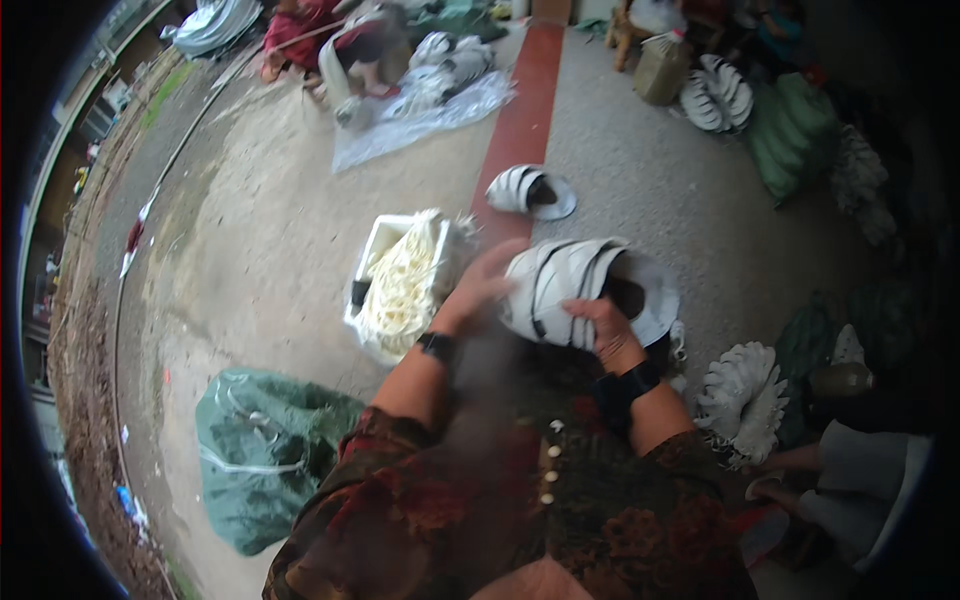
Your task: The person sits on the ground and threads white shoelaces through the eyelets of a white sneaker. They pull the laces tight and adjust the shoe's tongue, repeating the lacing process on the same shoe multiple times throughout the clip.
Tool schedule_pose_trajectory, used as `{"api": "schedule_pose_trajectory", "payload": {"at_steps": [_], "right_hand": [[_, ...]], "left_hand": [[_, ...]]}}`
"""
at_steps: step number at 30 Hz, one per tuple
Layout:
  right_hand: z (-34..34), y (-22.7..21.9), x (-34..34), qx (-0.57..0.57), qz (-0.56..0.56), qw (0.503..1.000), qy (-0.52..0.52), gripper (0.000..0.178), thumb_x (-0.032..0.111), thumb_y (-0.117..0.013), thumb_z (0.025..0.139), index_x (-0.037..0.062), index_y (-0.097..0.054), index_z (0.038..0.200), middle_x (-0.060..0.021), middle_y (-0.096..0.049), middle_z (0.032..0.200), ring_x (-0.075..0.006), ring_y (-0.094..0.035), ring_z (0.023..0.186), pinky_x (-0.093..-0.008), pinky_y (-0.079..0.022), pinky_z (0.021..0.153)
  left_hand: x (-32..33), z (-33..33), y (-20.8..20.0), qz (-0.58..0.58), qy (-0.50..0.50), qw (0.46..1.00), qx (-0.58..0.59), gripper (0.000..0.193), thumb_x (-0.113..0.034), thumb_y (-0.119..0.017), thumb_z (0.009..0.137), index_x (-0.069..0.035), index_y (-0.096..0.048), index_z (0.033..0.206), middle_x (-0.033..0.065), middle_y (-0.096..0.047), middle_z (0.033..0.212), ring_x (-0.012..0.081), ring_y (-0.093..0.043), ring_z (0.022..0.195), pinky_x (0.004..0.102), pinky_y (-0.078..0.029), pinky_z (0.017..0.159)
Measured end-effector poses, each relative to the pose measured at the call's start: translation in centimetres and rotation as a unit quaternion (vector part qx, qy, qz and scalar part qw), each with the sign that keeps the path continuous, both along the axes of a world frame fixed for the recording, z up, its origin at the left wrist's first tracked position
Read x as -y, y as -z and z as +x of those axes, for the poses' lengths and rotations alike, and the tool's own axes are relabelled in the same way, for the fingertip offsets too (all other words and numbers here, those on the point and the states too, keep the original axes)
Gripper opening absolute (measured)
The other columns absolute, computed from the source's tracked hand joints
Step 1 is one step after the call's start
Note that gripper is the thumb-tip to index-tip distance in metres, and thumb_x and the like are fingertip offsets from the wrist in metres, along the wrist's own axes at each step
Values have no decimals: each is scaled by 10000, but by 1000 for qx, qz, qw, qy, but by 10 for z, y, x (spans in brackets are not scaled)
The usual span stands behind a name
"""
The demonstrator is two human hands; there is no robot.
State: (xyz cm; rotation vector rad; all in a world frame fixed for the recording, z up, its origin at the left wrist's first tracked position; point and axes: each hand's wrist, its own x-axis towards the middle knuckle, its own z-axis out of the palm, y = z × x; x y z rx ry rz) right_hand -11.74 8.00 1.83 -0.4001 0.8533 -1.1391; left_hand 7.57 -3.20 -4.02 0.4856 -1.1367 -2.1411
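A bundle of white curved pieces with dark edges, nested like shoe uppers (555, 290), is held in front of my chest. My right hand (603, 328) grips its near side, thumb on top beside the dark hollow at the right end. At the bundle's left end is my left hand (485, 285), fingers stretched out and somewhat blurred; whether they touch it is unclear. Left of that hand stands a white foam box (378, 240) heaped with cream-coloured strings (403, 280). A smaller similar white bundle (530, 192) lies on the floor just beyond.
A green sack (265, 455) lies at the near left. On the right are a ring-shaped white bundle (742, 400), a green sack (795, 135) and a seated person's leg (850, 470). Far off, another person (300, 35) works by a plastic sheet (420, 125).
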Motion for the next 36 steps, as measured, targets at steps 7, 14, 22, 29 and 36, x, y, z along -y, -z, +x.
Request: {"api": "schedule_pose_trajectory", "payload": {"at_steps": [7, 14, 22, 29, 36], "right_hand": [[4, 11, 11, -241, -143, 960, 4, 532, 57, -665, 702, -30, -492, 1197, -115, -582, 1101, -207, -566, 996, -329, -434, 901], [-3, 3, 20, -162, -217, 963, -2, 492, 44, -703, 654, -29, -554, 1117, -94, -615, 1033, -197, -580, 949, -324, -433, 897], [-15, 2, 37, -98, -204, 972, 65, 728, -69, -726, 577, 34, -446, 1241, -70, -552, 1138, -213, -514, 1075, -325, -416, 946], [-20, 15, 30, 51, -192, 979, 44, 735, -79, -699, 598, 55, -435, 1271, -62, -524, 1213, -212, -491, 1142, -358, -409, 971], [-22, 154, -12, -103, -7, 988, 114, 375, 49, -639, 771, 58, -498, 1119, -66, -576, 1029, -212, -572, 948, -326, -485, 790]], "left_hand": [[-15, -12, -44, -129, 30, 987, 91, 842, -140, -791, 650, -23, -328, 1344, 83, -456, 1281, 190, -408, 1202, 318, -309, 1024], [-24, -11, -33, 55, -45, 996, -47, 851, -99, -807, 601, -19, -355, 1317, 97, -498, 1252, 223, -499, 1136, 358, -376, 993], [-8, -3, -62, -102, -80, 991, 37, 868, -134, -787, 608, -36, -339, 1345, 110, -459, 1275, 231, -493, 1135, 351, -396, 965], [-5, -20, -139, -324, 21, 919, 222, 798, -126, -791, 617, -26, -407, 1309, 99, -474, 1267, 197, -425, 1201, 309, -315, 1016], [18, -133, -99, -592, 229, 641, 431, 656, -101, -720, 620, -83, -470, 1227, 193, -601, 1001, 346, -575, 966, 401, -456, 815]]}}
